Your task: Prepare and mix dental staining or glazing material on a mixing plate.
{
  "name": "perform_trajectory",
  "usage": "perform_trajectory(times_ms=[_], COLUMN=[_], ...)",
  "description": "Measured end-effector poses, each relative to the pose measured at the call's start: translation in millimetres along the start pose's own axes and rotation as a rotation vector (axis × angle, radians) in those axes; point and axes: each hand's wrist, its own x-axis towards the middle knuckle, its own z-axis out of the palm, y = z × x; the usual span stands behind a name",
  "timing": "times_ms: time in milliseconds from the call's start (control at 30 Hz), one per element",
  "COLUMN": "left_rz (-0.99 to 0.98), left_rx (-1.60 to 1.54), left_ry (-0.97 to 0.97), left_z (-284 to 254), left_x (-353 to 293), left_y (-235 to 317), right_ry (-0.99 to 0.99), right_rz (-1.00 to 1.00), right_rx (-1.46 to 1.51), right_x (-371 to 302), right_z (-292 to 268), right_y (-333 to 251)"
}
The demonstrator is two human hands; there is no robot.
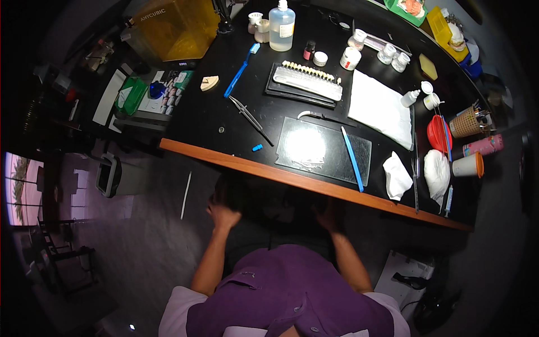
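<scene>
Head view, bench inv. L hand (223, 213): below orange wooden front edge (236, 164), in shadow; fingers look loosely curled, can't tell how far open or if anything's held. R hand (328, 217): also below edge, darker; grip & contents can't tell.

Nearest items, on black tabletop (193, 121):
- 1 clear rectangular glass slab (331, 160), nr edge, w/ lamp glare.
- 1 flat bright-blue plastic stick (352, 159), aslant on slab, near end close to table edge.
- 1 small blue plastic cap (257, 147), L of slab.
- 1 pr dark metal tweezers (251, 120), behind cap.
- 1 crumpled white tissue (397, 175), R of slab.

Risks (judged): stick end so nr edge, a wrist brush could tip it to floor; cap small & loose, a bump could send it off; glare could hide residue on glass.
</scene>
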Motion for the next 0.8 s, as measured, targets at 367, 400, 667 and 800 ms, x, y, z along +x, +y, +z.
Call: perform_trajectory(times_ms=[367, 400, 667, 800], left_rz=[-0.204, -0.198, -0.164, -0.093], left_rx=[0.234, 0.237, 0.180, 0.223], left_ry=[0.093, 0.091, 0.105, 0.238], left_z=[17.6, 16.1, 17.2, 30.9], left_x=[27.1, 29.1, 29.3, 28.8], left_y=[13.8, 16.8, -3.5, -13.1], right_ry=[0.121, -0.085, -0.570, -1.042], right_rz=[-0.084, 0.051, -0.142, -0.712], right_rx=[-0.141, -0.106, 0.179, 0.564], right_x=[32.6, 33.4, 20.8, 54.4], right_z=[-38.2, -32.6, -89.2, -261.7], right_y=[-71.8, -66.0, -77.0, -147.5])
